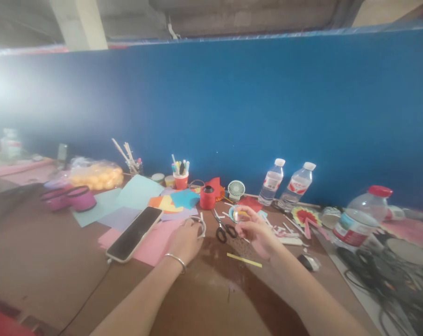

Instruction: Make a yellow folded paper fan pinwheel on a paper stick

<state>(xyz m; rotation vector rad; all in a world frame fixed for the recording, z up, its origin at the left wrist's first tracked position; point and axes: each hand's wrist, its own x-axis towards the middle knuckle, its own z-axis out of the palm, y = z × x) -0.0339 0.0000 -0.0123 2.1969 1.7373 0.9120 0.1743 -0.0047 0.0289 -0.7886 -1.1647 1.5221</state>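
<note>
My left hand [185,241], with a bangle on its wrist, rests on the brown table with its fingers curled around a white paper strip [199,223] bent into a loop. My right hand [254,229] is raised a little to the right, fingers pinched on a small clear roll of tape [240,214]. Black-handled scissors [222,228] lie on the table between the two hands. A yellow paper strip [244,260] lies just below my right hand.
A phone [134,233] lies on pink paper [155,242] at the left, beside coloured sheets [137,193]. Behind stand a red tape roll [207,197], a pen cup [181,177], a small fan [236,189], two water bottles [271,182], a larger bottle [362,215], and purple rolls [79,198]. A blue wall [232,102] backs the table.
</note>
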